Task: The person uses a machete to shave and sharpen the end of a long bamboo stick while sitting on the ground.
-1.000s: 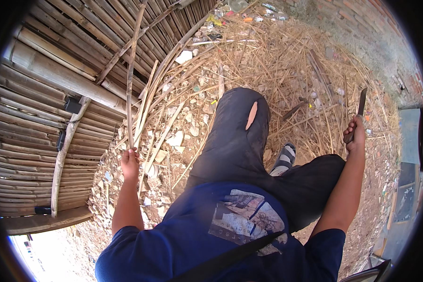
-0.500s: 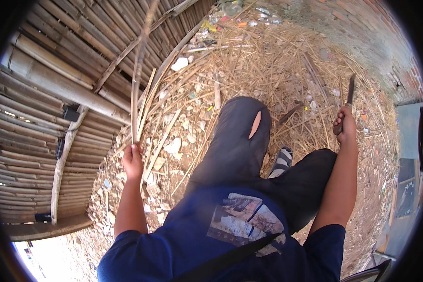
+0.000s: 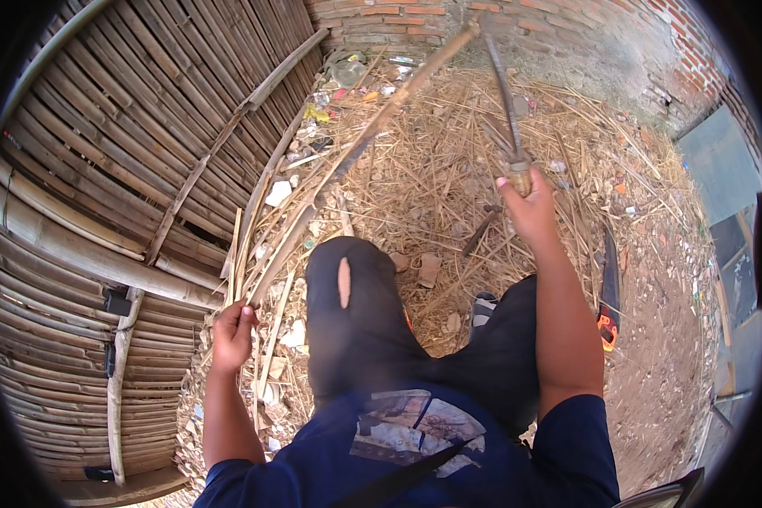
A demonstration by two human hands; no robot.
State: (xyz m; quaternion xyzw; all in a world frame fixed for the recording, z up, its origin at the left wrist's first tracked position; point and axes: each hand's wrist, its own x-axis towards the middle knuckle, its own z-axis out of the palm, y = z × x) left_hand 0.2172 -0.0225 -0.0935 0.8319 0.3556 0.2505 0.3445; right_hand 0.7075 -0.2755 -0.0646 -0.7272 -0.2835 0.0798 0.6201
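Note:
My left hand [image 3: 233, 334] is closed on the lower end of a long bamboo strip [image 3: 357, 151], which slants up and away to the right. In my right hand [image 3: 530, 207] is the handle of a machete [image 3: 505, 89], its long dark blade pointing away from me. The blade's tip and the strip's far end come together in view near the brick wall; whether they touch I cannot tell. Several loose bamboo strips [image 3: 273, 339] lie beside my left hand. Between my arms are my bent knees in dark trousers.
A bamboo-slat wall [image 3: 190, 102] rises on the left, and a brick wall [image 3: 550, 38] stands ahead. Straw and bamboo scraps [image 3: 449, 152] cover the stony ground. Right of my right forearm lies a handsaw [image 3: 610, 284] with an orange handle. Grey panels [image 3: 720, 169] lean at the far right.
My right hand has swung left and inward with the machete. The bamboo strip in my left hand has tilted over to the right. My view has shifted, bringing the handsaw into sight.

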